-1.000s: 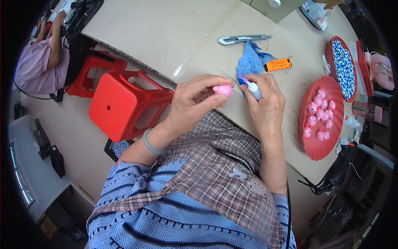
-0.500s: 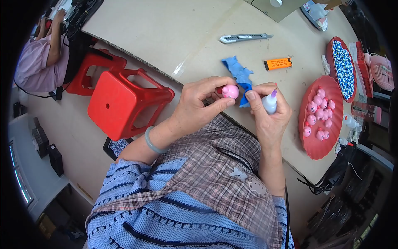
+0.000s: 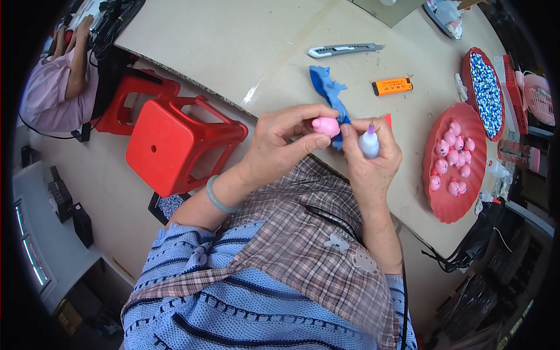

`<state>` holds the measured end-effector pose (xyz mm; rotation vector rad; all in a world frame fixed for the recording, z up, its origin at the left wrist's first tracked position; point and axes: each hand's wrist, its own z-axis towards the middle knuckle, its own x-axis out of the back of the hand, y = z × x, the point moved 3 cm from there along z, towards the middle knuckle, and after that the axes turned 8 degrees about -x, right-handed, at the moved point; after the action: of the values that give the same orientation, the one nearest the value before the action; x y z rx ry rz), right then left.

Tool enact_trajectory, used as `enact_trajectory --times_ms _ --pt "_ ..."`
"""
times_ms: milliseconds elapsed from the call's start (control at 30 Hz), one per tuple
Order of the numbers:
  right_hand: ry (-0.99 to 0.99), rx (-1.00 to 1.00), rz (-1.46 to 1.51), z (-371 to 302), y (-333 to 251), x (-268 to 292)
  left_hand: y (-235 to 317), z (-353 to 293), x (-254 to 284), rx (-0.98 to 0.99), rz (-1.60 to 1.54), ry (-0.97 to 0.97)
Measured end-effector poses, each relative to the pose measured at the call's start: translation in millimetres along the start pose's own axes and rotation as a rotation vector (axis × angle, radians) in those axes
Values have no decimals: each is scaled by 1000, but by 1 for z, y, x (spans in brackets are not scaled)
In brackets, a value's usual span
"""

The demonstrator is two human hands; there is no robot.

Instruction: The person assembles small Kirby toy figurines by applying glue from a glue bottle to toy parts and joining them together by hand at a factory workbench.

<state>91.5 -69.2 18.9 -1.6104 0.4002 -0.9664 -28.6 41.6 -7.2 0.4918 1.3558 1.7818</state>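
Pink figure (image 3: 325, 126) pinched between thumb and fingers of my left hand (image 3: 279, 139). Right hand (image 3: 372, 170), just beside it, curls round a bottle (image 3: 368, 146), fingertips pinching blue cloth (image 3: 331, 90). Figure's probably light, stiff, slippery; hold the rounded sides.

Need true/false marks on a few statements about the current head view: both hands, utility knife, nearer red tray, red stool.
1. The left hand holds a pink figurine. True.
2. The right hand holds the utility knife. False: it holds a small bottle; the knife lies on the table.
3. The blue cloth touches the right hand. True.
4. The nearer red tray holds blue beads. False: it holds pink figurines.
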Motion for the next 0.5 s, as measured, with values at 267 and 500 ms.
enact_trajectory --times_ms 267,500 --pt "101 221 20 5 2 6 4 3 4 72 -118 -102" --pt "-91 434 253 -8 1 -7 3 3 2 71 -58 -143"
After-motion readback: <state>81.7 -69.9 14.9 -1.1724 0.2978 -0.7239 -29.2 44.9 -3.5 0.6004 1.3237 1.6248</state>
